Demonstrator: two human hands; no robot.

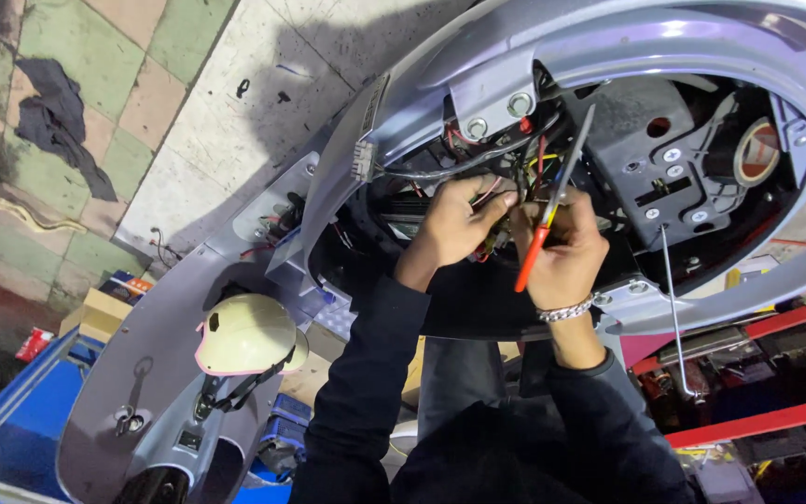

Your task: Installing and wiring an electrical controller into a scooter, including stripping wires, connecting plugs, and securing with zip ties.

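Observation:
Both my hands reach into the open body of a lilac scooter (422,84), where a bundle of coloured wires (506,182) runs through a dark cavity. My left hand (454,224) pinches wires between its fingers. My right hand (566,247) is closed around a screwdriver (552,205) with a red and yellow handle, its thin shaft pointing up past the wires toward the frame. A silver bracelet sits on my right wrist. Dark sleeves cover both arms.
A cream helmet (244,331) hangs on the scooter's front panel at lower left. A roll of tape (757,149) sits inside the body at right. A thin metal rod (673,308) hangs down. Red rails (757,420) lie at lower right; a dark rag (58,117) is on the tiled floor.

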